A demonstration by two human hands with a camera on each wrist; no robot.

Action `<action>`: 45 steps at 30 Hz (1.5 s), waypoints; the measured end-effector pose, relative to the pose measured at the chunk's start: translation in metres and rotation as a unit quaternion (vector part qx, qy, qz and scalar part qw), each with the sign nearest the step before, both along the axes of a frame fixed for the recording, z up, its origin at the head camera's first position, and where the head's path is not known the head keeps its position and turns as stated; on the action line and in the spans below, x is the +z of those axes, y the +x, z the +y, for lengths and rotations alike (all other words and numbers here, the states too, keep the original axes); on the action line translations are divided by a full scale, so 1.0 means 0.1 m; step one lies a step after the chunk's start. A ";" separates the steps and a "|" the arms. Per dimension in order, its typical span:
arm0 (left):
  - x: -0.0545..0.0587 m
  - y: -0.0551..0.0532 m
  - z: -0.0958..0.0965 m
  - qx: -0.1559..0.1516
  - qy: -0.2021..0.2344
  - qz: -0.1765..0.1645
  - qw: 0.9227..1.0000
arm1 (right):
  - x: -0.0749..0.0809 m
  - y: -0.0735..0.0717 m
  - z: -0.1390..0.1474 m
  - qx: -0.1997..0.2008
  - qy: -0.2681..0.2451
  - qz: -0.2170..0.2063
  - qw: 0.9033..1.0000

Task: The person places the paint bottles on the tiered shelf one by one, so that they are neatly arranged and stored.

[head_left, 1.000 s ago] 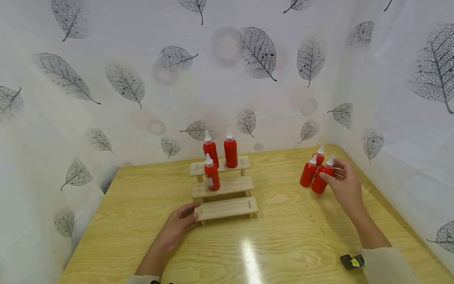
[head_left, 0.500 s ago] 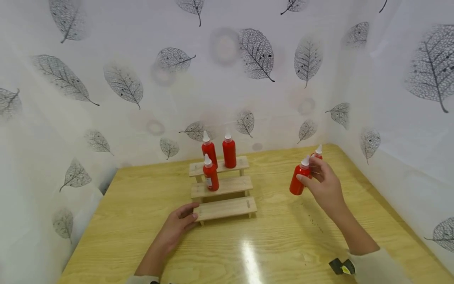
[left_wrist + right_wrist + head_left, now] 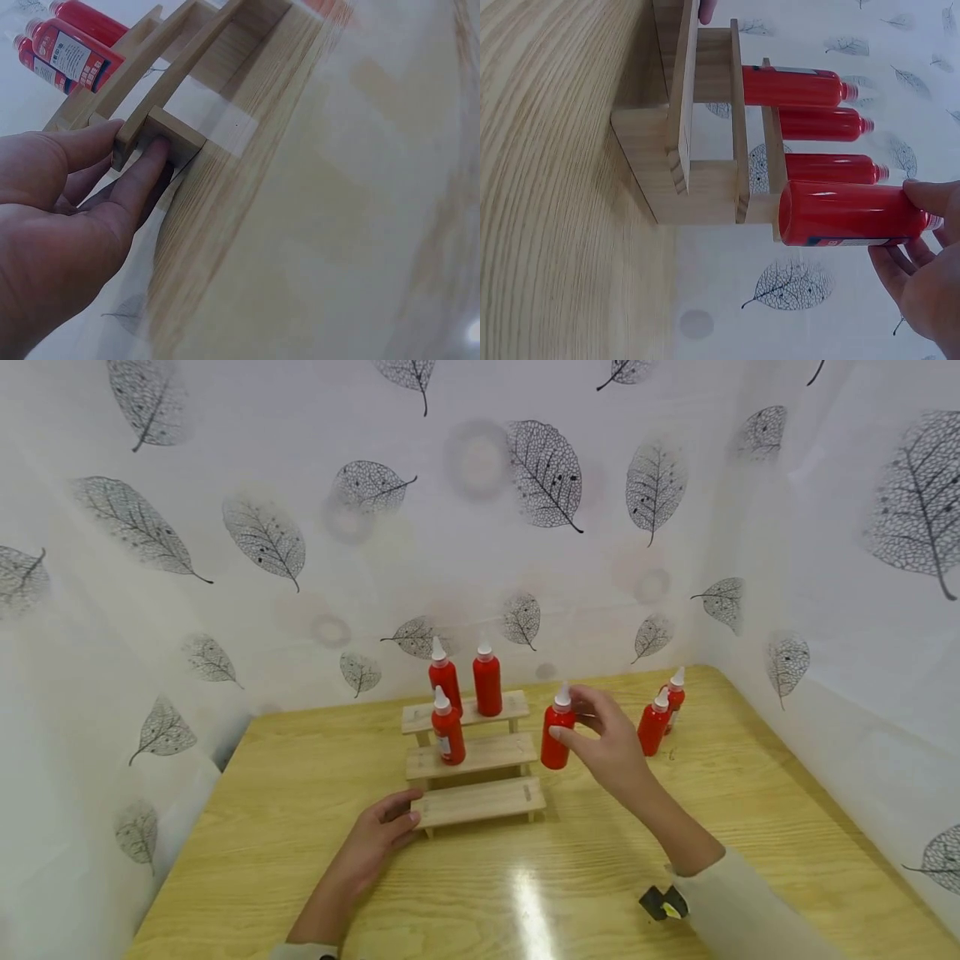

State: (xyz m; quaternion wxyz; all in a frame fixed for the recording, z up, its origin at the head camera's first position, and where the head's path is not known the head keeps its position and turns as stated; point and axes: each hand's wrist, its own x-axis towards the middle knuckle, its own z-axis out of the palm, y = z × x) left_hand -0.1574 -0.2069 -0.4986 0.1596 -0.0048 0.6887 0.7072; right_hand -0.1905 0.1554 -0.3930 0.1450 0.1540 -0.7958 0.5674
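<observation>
A three-step wooden stand (image 3: 478,802) stands on the table. My left hand (image 3: 375,837) grips the left end of its lowest step; in the left wrist view, the fingers (image 3: 142,176) reach under that step against its leg. My right hand (image 3: 617,750) holds a red squeeze bottle (image 3: 556,740) with a white pointed cap by its upper part. That bottle hangs upright in the air beside the right end of the middle step. On the top step are two similar bottles (image 3: 487,685), and one bottle (image 3: 448,737) is on the middle step's left part.
Two more red bottles (image 3: 653,727) stand on the table (image 3: 600,877) at the back right. A white sheet with leaf prints (image 3: 480,552) hangs behind and along both sides. A black strap piece (image 3: 663,903) is at the right sleeve.
My right hand has lifted one bottle from the group at the right and carried it left to the stand. The left hand stays on the lowest step.
</observation>
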 end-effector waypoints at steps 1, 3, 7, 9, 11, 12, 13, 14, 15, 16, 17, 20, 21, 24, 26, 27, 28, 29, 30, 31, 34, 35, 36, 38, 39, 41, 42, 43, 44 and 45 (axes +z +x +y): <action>0.00 0.00 0.00 0.001 0.000 0.000 1.000 | 0.00 -0.02 -0.05 0.004 0.000 -0.001 1.000; 0.00 0.00 0.00 0.000 0.000 0.000 1.000 | 0.00 -0.07 -0.15 0.013 0.000 0.001 1.000; 0.00 -0.01 -0.01 0.001 0.005 -0.009 1.000 | -0.03 -0.15 -0.32 0.028 -0.002 0.008 1.000; -0.01 -0.01 -0.01 0.000 0.004 -0.011 1.000 | -0.05 -0.19 -0.40 0.035 -0.005 0.009 0.999; -0.01 -0.01 -0.01 -0.002 0.004 -0.012 1.000 | -0.06 -0.22 -0.47 0.037 -0.004 0.007 0.999; -0.01 -0.01 -0.02 -0.003 0.003 -0.011 1.000 | -0.07 -0.24 -0.50 0.039 -0.003 0.006 0.999; -0.01 -0.01 -0.02 -0.004 0.003 -0.011 1.000 | -0.08 -0.25 -0.53 0.040 -0.001 0.006 0.999; -0.01 -0.01 -0.02 -0.005 0.003 -0.011 1.000 | -0.09 -0.27 -0.56 0.041 0.002 0.006 0.999; -0.01 -0.01 -0.02 -0.004 0.004 -0.011 1.000 | -0.10 -0.28 -0.59 0.041 0.004 0.005 0.999; -0.01 -0.01 -0.02 -0.005 0.004 -0.010 1.000 | -0.12 -0.30 -0.61 0.042 0.008 0.006 0.999; -0.01 -0.01 -0.02 -0.005 0.003 -0.010 1.000 | -0.12 -0.31 -0.63 0.043 0.012 0.008 0.999; -0.01 -0.02 -0.02 -0.005 0.002 -0.011 1.000 | -0.15 -0.33 -0.69 0.044 0.019 0.014 0.999; -0.01 -0.02 -0.02 -0.004 0.002 -0.012 1.000 | -0.14 -0.34 -0.71 0.044 0.020 0.015 0.999; -0.01 -0.02 -0.01 -0.002 -0.001 -0.014 1.000 | -0.13 -0.35 -0.76 0.041 0.027 0.014 0.999; -0.01 -0.02 -0.01 0.000 -0.002 -0.014 1.000 | -0.12 -0.35 -0.79 0.039 0.032 0.014 0.999; -0.01 -0.02 -0.01 0.000 -0.002 -0.014 1.000 | -0.12 -0.35 -0.80 0.040 0.033 0.015 0.999; -0.01 -0.01 -0.01 -0.001 -0.003 -0.013 1.000 | -0.12 -0.35 -0.81 0.040 0.034 0.018 0.998; -0.01 -0.02 -0.01 -0.001 -0.002 -0.013 1.000 | -0.12 -0.36 -0.81 0.041 0.034 0.021 0.998; -0.02 -0.02 -0.01 -0.001 -0.001 -0.012 1.000 | -0.12 -0.36 -0.82 0.041 0.033 0.023 0.998; -0.02 -0.02 -0.01 -0.001 0.000 -0.012 1.000 | -0.12 -0.37 -0.82 0.041 0.032 0.024 0.998; -0.02 -0.02 -0.01 -0.003 0.001 -0.012 1.000 | -0.13 -0.38 -0.83 0.042 0.030 0.023 0.998; -0.02 -0.02 -0.01 -0.003 0.002 -0.012 1.000 | -0.13 -0.38 -0.83 0.041 0.030 0.022 0.998; -0.02 -0.02 -0.01 -0.004 0.000 -0.012 1.000 | -0.13 -0.38 -0.83 0.040 0.030 0.021 0.999; -0.02 -0.02 -0.01 -0.004 -0.001 -0.012 1.000 | -0.14 -0.38 -0.83 0.040 0.030 0.019 0.999; -0.01 -0.02 -0.01 -0.004 -0.003 -0.011 1.000 | -0.14 -0.38 -0.83 0.042 0.029 0.018 0.999; -0.01 -0.01 -0.01 -0.004 -0.005 -0.010 1.000 | -0.14 -0.38 -0.82 0.045 0.029 0.016 0.998; -0.01 -0.01 -0.01 -0.005 -0.007 -0.009 1.000 | -0.14 -0.37 -0.82 0.048 0.030 0.016 0.998; -0.01 -0.01 -0.01 -0.005 -0.006 -0.009 1.000 | -0.14 -0.37 -0.82 0.050 0.031 0.015 0.998; -0.01 -0.01 -0.01 -0.005 -0.008 -0.009 1.000 | -0.14 -0.37 -0.81 0.053 0.032 0.015 0.998; -0.01 -0.01 -0.01 -0.005 -0.007 -0.010 1.000 | -0.14 -0.36 -0.81 0.055 0.034 0.015 0.998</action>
